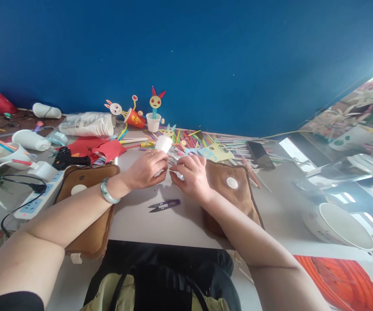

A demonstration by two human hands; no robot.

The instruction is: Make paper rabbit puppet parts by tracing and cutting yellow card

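Observation:
My left hand (pixel 148 169), with a jade-coloured bangle on its wrist, is closed in a pinch above the grey table. Facing it, my right hand (pixel 191 175) is also closed, its fingertips nearly meeting the left ones. Small whitish bits show by the fingertips of both hands, too small to name. A white paper cup (pixel 163 144) is just beyond my left fingers, tilted; whether that hand touches it I cannot tell. Thread snips (pixel 165 205) with dark handles lie on the table below my hands.
Brown cushions (pixel 87 203) lie under both forearms. Colourful sticks, paper scraps and a phone (pixel 260 155) spread along the back. To the left are a power strip (pixel 39 196), a black glue gun (pixel 70 159) and stacked cups (pixel 87 124). A white bowl (pixel 338 226) stands right.

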